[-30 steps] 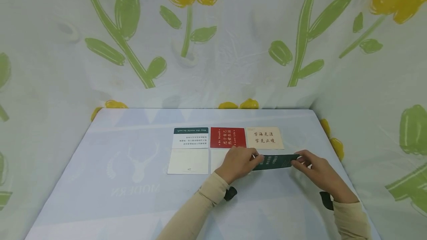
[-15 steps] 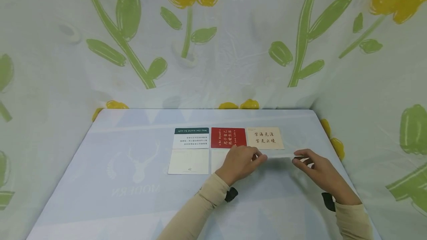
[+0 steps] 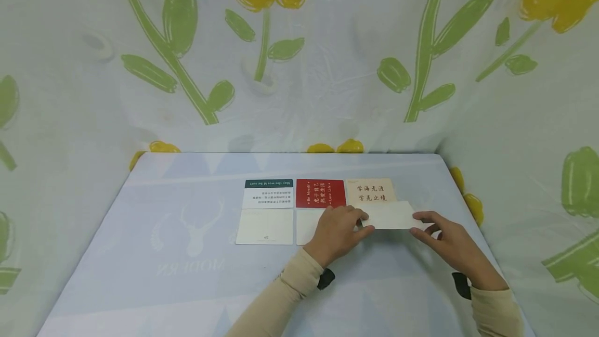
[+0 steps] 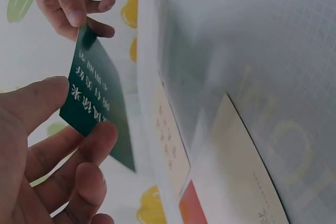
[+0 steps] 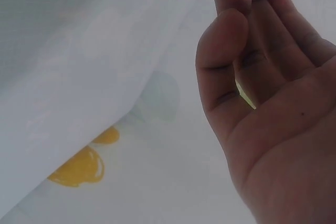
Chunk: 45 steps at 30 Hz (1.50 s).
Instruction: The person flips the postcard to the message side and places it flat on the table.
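Note:
Both hands hold one small card (image 3: pixel 389 216) raised over the table's right half. Its pale face shows in the head view, while the left wrist view shows a dark green face with white characters. My left hand (image 3: pixel 336 233) pinches one end between thumb and fingers. At the opposite end, my right hand (image 3: pixel 453 243) pinches the card between thumb and index finger. Behind it lies a cream card (image 3: pixel 369 190) with brown characters, partly covered by the raised card. A white card (image 3: pixel 306 222) lies partly hidden under the left hand and wrist.
A red card (image 3: pixel 320 193) and a green-and-white card (image 3: pixel 268 199) continue the back row leftward. Below the latter lies another white card (image 3: pixel 264 227). The pale table (image 3: pixel 140 274) meets flower-printed cloth walls (image 3: pixel 327 92) at the back and sides.
The held card has turned over, from its green face through edge-on to its pale face in the head view. Both hands stay nearly in place; the cards on the table have not moved.

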### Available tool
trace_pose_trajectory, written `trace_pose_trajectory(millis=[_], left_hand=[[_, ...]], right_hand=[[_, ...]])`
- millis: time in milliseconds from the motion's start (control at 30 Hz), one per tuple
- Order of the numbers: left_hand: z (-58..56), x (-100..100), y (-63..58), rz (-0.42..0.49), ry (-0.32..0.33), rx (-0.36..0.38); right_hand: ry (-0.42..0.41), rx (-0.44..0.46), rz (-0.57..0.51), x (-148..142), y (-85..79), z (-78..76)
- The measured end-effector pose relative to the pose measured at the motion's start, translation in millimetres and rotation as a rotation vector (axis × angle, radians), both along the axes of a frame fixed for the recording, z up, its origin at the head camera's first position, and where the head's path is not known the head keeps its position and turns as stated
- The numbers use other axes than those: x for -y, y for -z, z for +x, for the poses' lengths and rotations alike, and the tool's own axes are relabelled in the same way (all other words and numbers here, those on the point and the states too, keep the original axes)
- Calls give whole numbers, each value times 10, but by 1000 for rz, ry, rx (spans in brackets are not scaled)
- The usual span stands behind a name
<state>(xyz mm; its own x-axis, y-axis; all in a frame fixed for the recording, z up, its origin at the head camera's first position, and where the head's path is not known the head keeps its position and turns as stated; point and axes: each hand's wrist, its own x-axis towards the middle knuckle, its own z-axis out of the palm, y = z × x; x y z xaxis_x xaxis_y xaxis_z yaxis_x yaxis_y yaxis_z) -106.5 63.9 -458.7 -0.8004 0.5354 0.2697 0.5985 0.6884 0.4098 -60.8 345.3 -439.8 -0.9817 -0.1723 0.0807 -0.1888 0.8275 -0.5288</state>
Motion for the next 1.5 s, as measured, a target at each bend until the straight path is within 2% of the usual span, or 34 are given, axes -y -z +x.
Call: trace_pose_trajectory(millis=[267, 400, 700, 1033, 1500], left_hand=[[44, -32, 34, -47, -1, -148], [64, -36, 60, -54, -2, -174], [105, -34, 102, -62, -11, -132], [127, -21, 206, -81, -4, -85], [139, -29, 300, -110, -5, -19]], right_hand=[[23, 11, 14, 16, -19, 27], [25, 12, 16, 7, -4, 31], [0, 9, 8, -14, 81, 38], [-20, 138, 25, -26, 183, 54], [-59, 210, 5, -12, 248, 37]])
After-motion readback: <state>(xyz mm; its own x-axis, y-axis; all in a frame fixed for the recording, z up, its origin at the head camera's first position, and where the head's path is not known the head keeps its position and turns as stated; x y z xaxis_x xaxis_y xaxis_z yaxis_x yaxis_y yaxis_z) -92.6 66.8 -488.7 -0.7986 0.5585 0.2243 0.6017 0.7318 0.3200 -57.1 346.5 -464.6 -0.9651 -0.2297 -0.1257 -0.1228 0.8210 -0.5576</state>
